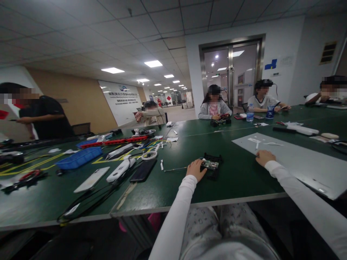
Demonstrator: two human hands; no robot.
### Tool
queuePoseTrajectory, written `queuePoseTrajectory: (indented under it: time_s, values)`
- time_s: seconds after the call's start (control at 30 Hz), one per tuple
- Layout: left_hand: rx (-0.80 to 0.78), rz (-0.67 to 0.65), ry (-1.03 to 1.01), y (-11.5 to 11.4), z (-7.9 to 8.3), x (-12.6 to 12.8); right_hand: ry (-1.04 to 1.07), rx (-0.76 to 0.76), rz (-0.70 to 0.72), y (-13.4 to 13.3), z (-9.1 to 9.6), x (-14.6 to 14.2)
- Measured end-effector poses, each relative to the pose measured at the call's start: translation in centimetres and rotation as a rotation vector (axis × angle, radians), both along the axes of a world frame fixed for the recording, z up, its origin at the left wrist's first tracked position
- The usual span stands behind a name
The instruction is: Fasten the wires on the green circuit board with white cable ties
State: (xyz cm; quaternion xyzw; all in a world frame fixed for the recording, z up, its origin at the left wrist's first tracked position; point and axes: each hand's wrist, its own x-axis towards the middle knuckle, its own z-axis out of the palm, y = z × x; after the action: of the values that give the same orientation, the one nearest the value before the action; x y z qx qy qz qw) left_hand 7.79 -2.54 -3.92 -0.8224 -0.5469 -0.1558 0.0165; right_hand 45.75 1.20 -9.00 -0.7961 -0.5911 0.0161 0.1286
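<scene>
The left forearm [175, 220], in a white sleeve, rises from the lower centre of the frame to the left hand [196, 169], right of centre, its back up and fingers bent downward. The right forearm [306, 202], also white-sleeved, slants up and leftward from the lower right corner. The right hand [266, 158], well apart from the left, is palm-down, fingers loosely curled, pointing left.

Green tables [159, 189] below a tiled ceiling [151, 21] with glowing panel lights [153, 64]; at left, tan wall [81, 97] and white signboard [121, 104]; right of center, metal-framed glass doors [230, 72] in a white wall [287, 43].
</scene>
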Motion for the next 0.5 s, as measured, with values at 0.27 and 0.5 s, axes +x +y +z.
queuePoseTrajectory:
  time_s: [0.27, 0.5]
  values:
    - [-0.011, 0.001, 0.008, -0.1, 0.1, 0.0, 0.032, 0.339, -0.074, -8.1, 2.0, 2.5]
    - [-0.004, 0.022, 0.014, -0.1, 0.2, 0.2, 0.088, 0.423, -0.621, -15.3, -3.2, 12.3]
